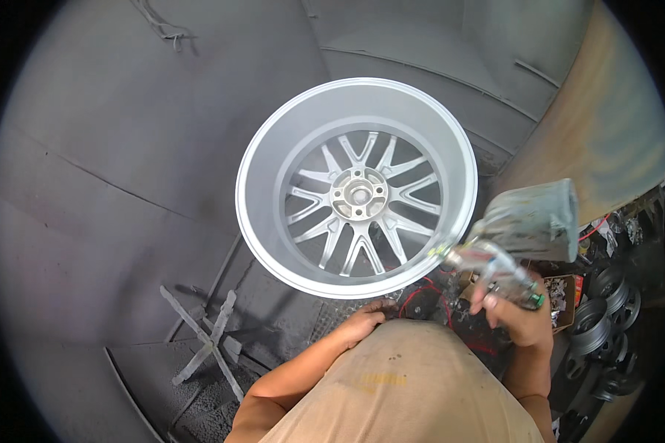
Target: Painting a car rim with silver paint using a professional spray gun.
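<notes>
A silver alloy wheel faces up in the middle, its spokes and hub showing inside a deep barrel. On the right, my right hand is closed around the handle of a spray gun topped by a paint-stained cup. The gun's nozzle points left, at the wheel's lower right rim; motion blurs it slightly. Just below the near rim is my left hand, fingers curled together with dark-stained tips. Whatever they may grip cannot be made out.
Grey, paint-dusted walls surround the wheel. At lower left stands a cross-shaped stand. A red hose runs below the wheel. Several other wheels and a cardboard box lie at right, beneath a stained tan panel.
</notes>
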The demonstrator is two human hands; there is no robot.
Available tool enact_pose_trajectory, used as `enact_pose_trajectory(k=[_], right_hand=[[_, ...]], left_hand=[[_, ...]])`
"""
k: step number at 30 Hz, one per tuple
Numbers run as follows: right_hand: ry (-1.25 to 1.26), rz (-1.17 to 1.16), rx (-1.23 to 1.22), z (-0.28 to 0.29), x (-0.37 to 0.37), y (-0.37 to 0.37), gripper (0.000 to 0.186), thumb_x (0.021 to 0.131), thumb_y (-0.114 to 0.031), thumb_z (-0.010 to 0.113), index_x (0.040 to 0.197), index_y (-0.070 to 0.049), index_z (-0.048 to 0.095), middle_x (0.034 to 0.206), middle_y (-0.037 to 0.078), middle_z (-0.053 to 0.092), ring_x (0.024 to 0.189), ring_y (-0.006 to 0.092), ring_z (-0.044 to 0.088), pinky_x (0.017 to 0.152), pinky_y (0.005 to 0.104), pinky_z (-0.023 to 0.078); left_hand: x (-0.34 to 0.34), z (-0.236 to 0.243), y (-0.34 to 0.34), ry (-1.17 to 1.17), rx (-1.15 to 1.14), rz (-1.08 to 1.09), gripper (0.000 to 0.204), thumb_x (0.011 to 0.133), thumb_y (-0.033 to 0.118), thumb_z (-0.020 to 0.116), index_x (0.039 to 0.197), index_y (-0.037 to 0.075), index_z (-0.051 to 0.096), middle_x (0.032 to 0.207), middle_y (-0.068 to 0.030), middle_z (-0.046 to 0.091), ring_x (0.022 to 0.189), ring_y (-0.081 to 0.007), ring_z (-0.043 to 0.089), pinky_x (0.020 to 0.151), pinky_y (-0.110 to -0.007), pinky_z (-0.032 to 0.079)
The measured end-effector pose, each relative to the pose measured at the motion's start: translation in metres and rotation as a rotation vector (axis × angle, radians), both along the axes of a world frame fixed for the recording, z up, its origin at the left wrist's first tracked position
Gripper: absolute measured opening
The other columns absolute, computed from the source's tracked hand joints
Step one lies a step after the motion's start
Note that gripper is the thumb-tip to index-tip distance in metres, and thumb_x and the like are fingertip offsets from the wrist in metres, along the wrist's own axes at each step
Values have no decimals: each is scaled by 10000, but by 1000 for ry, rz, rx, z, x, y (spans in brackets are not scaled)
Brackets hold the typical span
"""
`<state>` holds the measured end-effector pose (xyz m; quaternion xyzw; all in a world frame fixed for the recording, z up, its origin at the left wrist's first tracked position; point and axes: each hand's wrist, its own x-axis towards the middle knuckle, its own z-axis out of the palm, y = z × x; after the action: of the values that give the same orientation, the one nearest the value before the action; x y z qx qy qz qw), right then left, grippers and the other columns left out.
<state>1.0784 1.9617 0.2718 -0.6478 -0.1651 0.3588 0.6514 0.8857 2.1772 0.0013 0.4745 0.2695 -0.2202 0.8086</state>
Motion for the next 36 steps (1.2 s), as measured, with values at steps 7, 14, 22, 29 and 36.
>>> enact_pose_trajectory(k=[7,14,22,29,36], right_hand=[[-147,90,-93,-4,-5,0,261,900,-86,718,1137,21,685,937,38,700,786,123,637,731,294,519],[-264,-255,-160,-4,-1,-9,413,912,-83,722,1292,52,634,973,57,705,834,130,658,699,249,516],[-12,207,150,13,-17,6,453,857,-18,727,1284,97,632,962,94,709,897,170,656,809,300,522],[-253,-139,-26,17,-21,25,298,917,-81,733,1165,64,651,921,89,697,816,157,653,707,294,529],[-366,-362,-59,-11,-13,-22,340,931,-85,683,1241,27,602,998,90,693,771,106,623,588,227,483]], left_hand=[[-1,8,-10,108,-136,140,563,923,-25,483,1486,-20,473,1450,-159,583,1301,-246,595,1114,-343,457],[-16,-5,-5,129,-271,345,493,897,-23,540,1389,-3,535,1297,-120,636,1188,-235,634,1031,-363,508],[-17,-10,13,11,-262,884,464,765,-92,447,1208,-1,550,1188,-156,605,1134,-334,603,1012,-480,507],[-15,10,6,166,-361,786,435,828,-88,444,1256,-21,474,1279,-193,546,1199,-374,609,954,-456,539],[-9,-7,-6,130,-200,546,412,842,-62,480,1240,-12,577,1219,-145,658,1134,-295,645,946,-425,539]])
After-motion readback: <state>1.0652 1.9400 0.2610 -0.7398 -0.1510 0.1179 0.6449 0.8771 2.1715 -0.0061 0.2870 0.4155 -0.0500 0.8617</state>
